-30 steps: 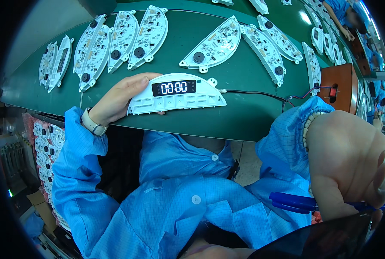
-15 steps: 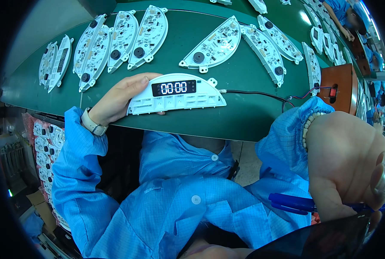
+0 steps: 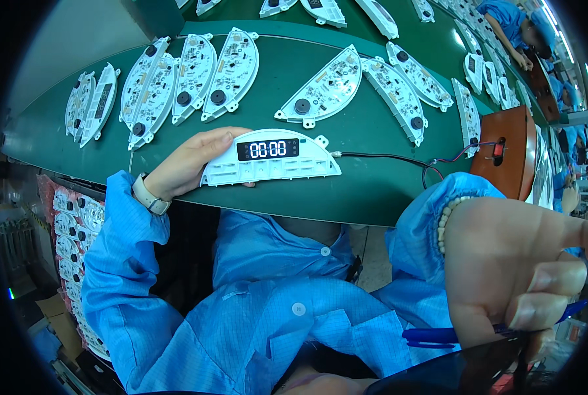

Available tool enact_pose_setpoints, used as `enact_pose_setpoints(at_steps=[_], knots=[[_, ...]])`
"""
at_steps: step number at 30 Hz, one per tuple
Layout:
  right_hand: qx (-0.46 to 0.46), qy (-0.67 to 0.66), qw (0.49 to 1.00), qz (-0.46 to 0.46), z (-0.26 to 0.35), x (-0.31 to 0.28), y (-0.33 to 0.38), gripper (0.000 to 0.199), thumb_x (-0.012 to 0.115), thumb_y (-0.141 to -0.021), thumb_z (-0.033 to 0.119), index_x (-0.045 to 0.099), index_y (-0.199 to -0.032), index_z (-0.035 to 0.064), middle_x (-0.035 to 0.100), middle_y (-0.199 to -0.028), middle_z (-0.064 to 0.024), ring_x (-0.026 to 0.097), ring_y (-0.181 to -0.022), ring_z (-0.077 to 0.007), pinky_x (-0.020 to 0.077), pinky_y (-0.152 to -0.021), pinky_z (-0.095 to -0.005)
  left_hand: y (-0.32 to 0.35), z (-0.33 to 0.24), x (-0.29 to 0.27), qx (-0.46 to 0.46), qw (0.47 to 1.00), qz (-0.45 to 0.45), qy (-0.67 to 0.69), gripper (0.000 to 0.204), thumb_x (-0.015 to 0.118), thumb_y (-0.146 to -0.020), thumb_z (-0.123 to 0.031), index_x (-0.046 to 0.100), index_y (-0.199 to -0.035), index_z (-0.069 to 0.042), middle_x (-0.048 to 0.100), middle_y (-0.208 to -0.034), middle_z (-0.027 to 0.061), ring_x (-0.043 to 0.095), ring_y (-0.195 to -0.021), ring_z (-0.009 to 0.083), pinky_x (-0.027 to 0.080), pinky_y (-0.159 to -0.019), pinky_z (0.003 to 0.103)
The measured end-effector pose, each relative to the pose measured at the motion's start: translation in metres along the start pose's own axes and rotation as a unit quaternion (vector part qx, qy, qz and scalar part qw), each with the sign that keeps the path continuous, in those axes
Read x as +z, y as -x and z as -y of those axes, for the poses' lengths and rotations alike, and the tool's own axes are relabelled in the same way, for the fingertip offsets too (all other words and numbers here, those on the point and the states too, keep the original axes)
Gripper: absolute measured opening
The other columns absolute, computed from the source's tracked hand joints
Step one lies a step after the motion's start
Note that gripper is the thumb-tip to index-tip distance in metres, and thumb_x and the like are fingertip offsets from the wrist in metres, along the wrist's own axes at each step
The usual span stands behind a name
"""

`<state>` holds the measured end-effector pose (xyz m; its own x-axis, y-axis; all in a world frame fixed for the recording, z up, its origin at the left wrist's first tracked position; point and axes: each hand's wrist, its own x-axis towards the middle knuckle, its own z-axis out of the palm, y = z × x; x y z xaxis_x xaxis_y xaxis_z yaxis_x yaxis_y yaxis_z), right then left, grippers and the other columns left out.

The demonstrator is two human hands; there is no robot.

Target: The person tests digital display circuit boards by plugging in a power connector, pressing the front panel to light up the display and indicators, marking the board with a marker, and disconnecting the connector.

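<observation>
My left hand (image 3: 190, 161) grips the left end of a white half-round display panel (image 3: 271, 166) lying on the green bench (image 3: 347, 191). Its dark screen shows lit white digits, and a thin black cable (image 3: 386, 157) runs from its right end to a brown wooden box (image 3: 511, 151). My right hand (image 3: 514, 266) is raised close to the camera at the lower right, away from the bench, with fingers curled around a blue pen (image 3: 439, 336).
Several white half-round circuit boards (image 3: 195, 76) lie in rows across the bench behind the panel, with more (image 3: 399, 92) toward the right. A stack of similar boards (image 3: 77, 224) sits below the bench at left. Another person in blue (image 3: 511, 26) works at far right.
My right hand has shifted slightly, its fingers spreading a little near the camera. The left hand and the panel have stayed still.
</observation>
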<state>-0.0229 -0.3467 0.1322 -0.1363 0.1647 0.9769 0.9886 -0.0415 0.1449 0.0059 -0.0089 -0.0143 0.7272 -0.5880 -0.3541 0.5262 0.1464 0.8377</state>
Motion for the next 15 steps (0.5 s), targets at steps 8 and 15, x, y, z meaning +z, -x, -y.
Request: enact_pose_setpoints(at_steps=[8, 15], knots=[[0.076, 0.062, 0.995, -0.014, 0.031, 0.009, -0.005, 0.030, 0.052, -0.089, 0.043, 0.061, -0.066, 0.0251, 0.063, -0.074, 0.0183, 0.051, -0.069, -0.0033, 0.0226, -0.098, -0.0451, 0.001, -0.002, -0.001, 0.004, 0.999, 0.030, 0.036, 0.044, 0.040, -0.101, -0.024, 0.039, -0.135, 0.004, 0.053, -0.128, 0.0184, 0.060, -0.110, 0.0240, 0.054, -0.090, 0.038], [0.083, 0.040, 0.994, -0.059, 0.032, 0.020, -0.002, 0.031, 0.058, -0.087, 0.046, 0.061, -0.062, 0.0279, 0.063, -0.075, 0.0192, 0.051, -0.074, -0.0034, 0.0229, -0.097, -0.0451, 0.000, -0.002, 0.000, -0.001, 1.000, 0.004, 0.022, 0.046, 0.039, -0.101, -0.027, 0.038, -0.134, 0.005, 0.054, -0.125, 0.0170, 0.061, -0.107, 0.0255, 0.054, -0.089, 0.040]])
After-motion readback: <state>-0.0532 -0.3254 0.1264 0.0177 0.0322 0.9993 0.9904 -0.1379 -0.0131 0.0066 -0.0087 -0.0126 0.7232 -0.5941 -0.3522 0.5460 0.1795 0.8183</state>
